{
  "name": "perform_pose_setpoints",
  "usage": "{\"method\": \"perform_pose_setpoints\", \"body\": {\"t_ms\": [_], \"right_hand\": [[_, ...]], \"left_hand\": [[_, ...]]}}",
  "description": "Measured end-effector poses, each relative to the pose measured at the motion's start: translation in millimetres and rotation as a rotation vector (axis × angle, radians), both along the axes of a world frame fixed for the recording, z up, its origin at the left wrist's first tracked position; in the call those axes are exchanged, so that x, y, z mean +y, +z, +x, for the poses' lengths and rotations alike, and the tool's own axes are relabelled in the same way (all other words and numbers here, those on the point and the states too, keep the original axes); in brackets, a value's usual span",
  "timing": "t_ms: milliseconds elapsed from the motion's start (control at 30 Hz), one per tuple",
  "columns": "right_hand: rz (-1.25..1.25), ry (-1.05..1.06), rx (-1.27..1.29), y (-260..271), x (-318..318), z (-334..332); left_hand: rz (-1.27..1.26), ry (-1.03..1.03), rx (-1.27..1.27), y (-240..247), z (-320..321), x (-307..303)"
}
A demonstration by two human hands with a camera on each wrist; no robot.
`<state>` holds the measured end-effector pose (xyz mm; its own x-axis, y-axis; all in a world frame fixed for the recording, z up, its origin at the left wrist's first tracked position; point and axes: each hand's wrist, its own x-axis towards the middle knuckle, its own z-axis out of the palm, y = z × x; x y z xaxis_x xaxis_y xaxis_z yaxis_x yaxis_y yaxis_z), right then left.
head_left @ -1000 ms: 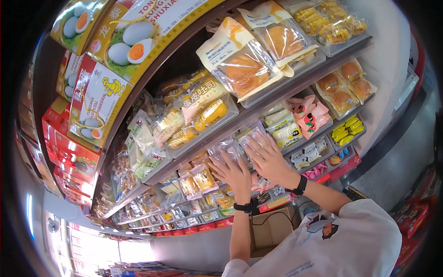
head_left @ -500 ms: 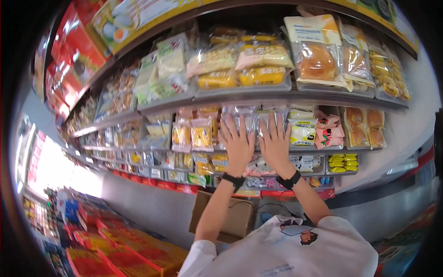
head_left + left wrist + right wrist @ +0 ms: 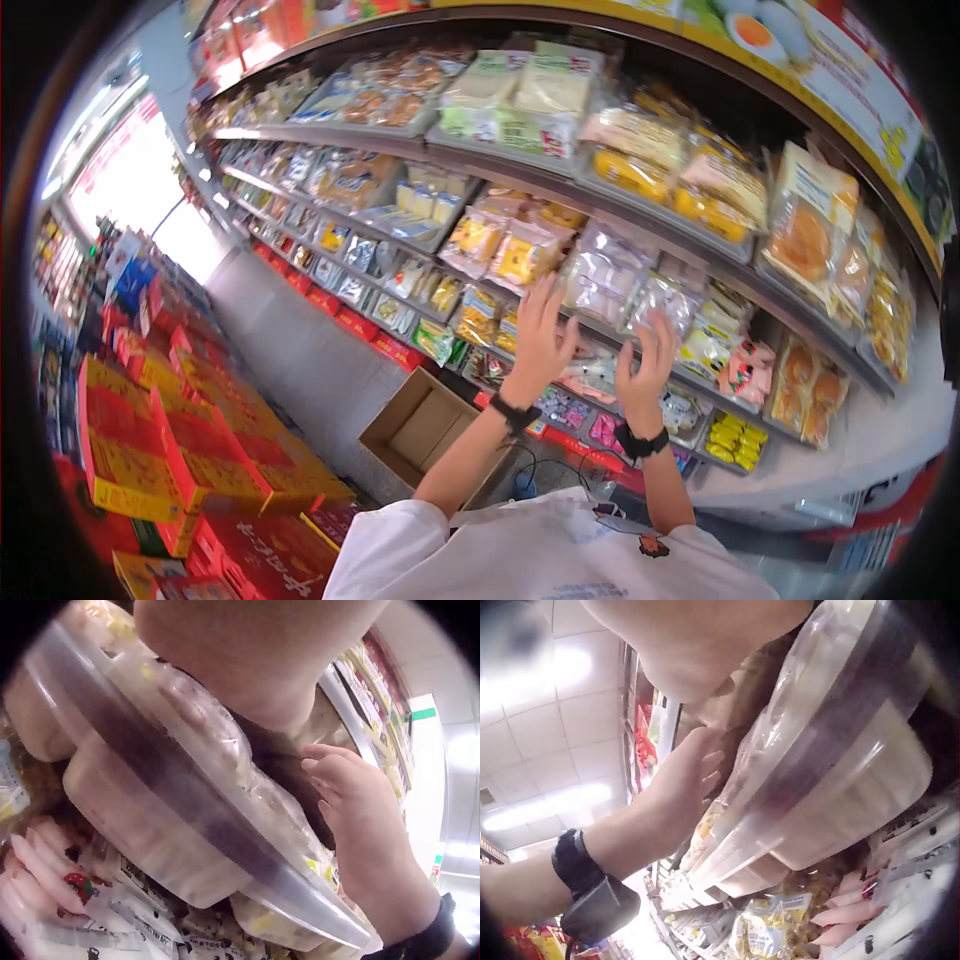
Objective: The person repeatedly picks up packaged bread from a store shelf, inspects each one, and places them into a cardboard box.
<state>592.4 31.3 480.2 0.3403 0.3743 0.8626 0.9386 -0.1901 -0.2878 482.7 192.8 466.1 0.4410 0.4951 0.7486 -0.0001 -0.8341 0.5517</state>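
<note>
In the head view my left hand (image 3: 540, 335), fingers extended, is at the lower left edge of a tray of clear-wrapped pale purple packets (image 3: 602, 275). To its right, my right hand (image 3: 645, 375) has its fingers apart and slightly bent, overlapping the lower edge of more clear-wrapped packets (image 3: 665, 303). Neither hand grips anything. Yellow-filled packs (image 3: 525, 252) lie just left of the purple ones. The left wrist view shows the right hand (image 3: 360, 817) above the clear plastic tray rim (image 3: 217, 795); from the right wrist, the left hand (image 3: 660, 799) is beside wrapped packets.
An upper shelf holds bread bags (image 3: 805, 235) and sandwich-loaf packs (image 3: 550, 90). Pink strawberry packs (image 3: 745, 372) and yellow packets (image 3: 737, 440) are at the right. An open cardboard box (image 3: 415, 425) stands on the floor, with stacked red and yellow boxes (image 3: 210, 430) at left.
The head view has swung round, bringing more of the left aisle and floor into sight. Both hands have drawn down off the purple packets and stand a little farther apart.
</note>
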Motion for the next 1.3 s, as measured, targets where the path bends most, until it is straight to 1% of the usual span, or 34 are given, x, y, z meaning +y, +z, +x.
{"method": "perform_pose_setpoints", "body": {"t_ms": [33, 100, 167, 200, 233, 267, 300, 367, 400, 433, 467, 500, 567, 600, 633, 667, 700, 733, 767, 800, 833, 867, 900, 933, 967, 1000, 1033, 1067, 1100, 1167, 1200, 1267, 1300], "right_hand": [[-0.012, 0.063, 0.001, -2.5, -0.1, -7.4], [-0.039, 0.183, 0.011, -14.2, 2.9, -21.2], [-0.074, 0.297, 0.028, -29.7, 8.9, -31.2], [-0.121, 0.327, 0.061, -36.2, 13.1, -38.2], [-0.173, 0.358, 0.093, -42.6, 19.1, -47.8], [-0.225, 0.390, 0.122, -48.6, 28.0, -56.5], [-0.319, 0.471, 0.142, -55.3, 40.6, -62.9], [-0.517, 0.631, 0.176, -76.4, 71.3, -76.5], [-0.628, 0.682, 0.189, -94.3, 85.5, -86.2], [-0.746, 0.733, 0.200, -118.7, 98.7, -96.5], [-0.871, 0.783, 0.212, -147.6, 110.8, -104.8], [-1.043, 0.825, 0.349, -180.0, 121.9, -113.0], [-1.420, 0.876, 0.634, -266.9, 141.5, -135.6], [-1.394, 0.966, 0.699, -325.4, 145.3, -143.1], [-1.371, 1.042, 0.785, -387.8, 144.9, -147.9], [-1.574, 0.796, 1.154, -447.5, 138.0, -151.3], [-1.700, 0.680, 1.161, -475.7, 135.3, -158.6], [-1.716, 0.580, 0.958, -562.4, 111.8, -145.8], [-1.854, 0.553, 0.832, -604.7, 106.7, -145.1], [-1.846, 0.514, 0.934, -596.9, 106.3, -153.3], [-1.858, 0.459, 1.158, -643.1, 91.6, -146.4], [-1.827, 0.219, 1.199, -652.4, 96.1, -160.6], [-1.796, 0.171, 1.221, -671.3, 105.7, -165.3], [-1.791, 0.120, 1.231, -692.9, 101.4, -165.9], [-1.733, -0.005, 1.420, -727.2, 92.7, -159.9], [-1.642, -0.137, 1.593, -761.3, 88.5, -151.8], [-1.522, -0.174, 1.791, -779.9, 90.8, -150.2], [-1.389, -0.215, 1.976, -794.2, 90.3, -150.2], [-1.286, -0.289, 2.045, -813.6, 89.2, -151.4], [-1.069, -0.412, 2.154, -848.5, 82.0, -153.5], [-1.055, -0.410, 2.078, -858.7, 71.3, -156.2], [-1.013, -0.392, 1.935, -883.2, 46.1, -152.6], [-1.041, -0.423, 1.997, -894.6, 35.7, -141.2]], "left_hand": [[-0.100, -0.008, -0.073, -7.9, -21.1, 1.7], [-0.210, 0.253, -0.141, -44.2, -67.3, 15.0], [-0.641, 0.462, -0.160, -110.9, -123.5, 34.4], [-0.686, 0.570, -0.255, -148.3, -152.2, 43.1], [-0.700, 0.706, -0.186, -214.1, -192.0, 54.4], [-0.823, 0.801, -0.081, -249.6, -234.2, 51.2], [-0.900, 0.837, -0.063, -302.8, -275.8, 47.9], [-1.166, 1.062, 0.114, -359.0, -340.7, 19.8], [-1.341, 1.075, 0.154, -386.5, -370.4, 9.4], [-1.463, 1.090, 0.133, -376.4, -386.2, -9.3], [-1.554, 1.120, 0.083, -427.3, -409.9, -24.3], [-1.648, 1.156, 0.035, -478.8, -429.0, -41.5], [-1.776, 1.111, 0.098, -514.7, -445.5, -71.0], [-1.777, 1.125, 0.016, -528.7, -448.5, -85.4], [-1.890, 0.975, -0.321, -515.5, -447.7, -97.4], [-2.003, 0.968, -0.353, -524.7, -451.5, -105.2], [-2.131, 0.942, -0.452, -523.8, -452.3, -107.5], [-2.131, 0.984, -0.421, -540.5, -453.8, -110.0], [-2.065, 1.072, -0.247, -568.5, -462.1, -99.2], [-2.151, 0.978, -0.382, -560.7, -464.3, -91.0], [-2.237, 0.886, -0.509, -541.4, -465.5, -77.9], [-2.143, 1.093, -0.516, -571.1, -459.7, -69.3], [-2.001, 1.053, -0.406, -615.6, -466.6, -63.3], [-1.875, 1.021, -0.310, -656.3, -472.3, -74.4], [-2.004, 0.884, -0.269, -673.8, -480.3, -66.2], [-2.067, 0.892, -0.361, -702.9, -479.8, -60.8], [-2.085, 0.963, -0.309, -711.1, -472.5, -47.0], [-2.104, 0.809, -0.213, -731.3, -474.6, -43.7], [-2.077, 0.930, 0.020, -772.7, -468.5, -55.7], [-1.860, 1.091, 0.430, -807.9, -450.5, -66.6], [-1.853, 1.061, 0.523, -814.4, -443.8, -74.7], [-1.814, 0.988, 0.707, -811.5, -436.3, -79.1], [-1.797, 0.985, 0.709, -813.2, -434.1, -82.5]]}}
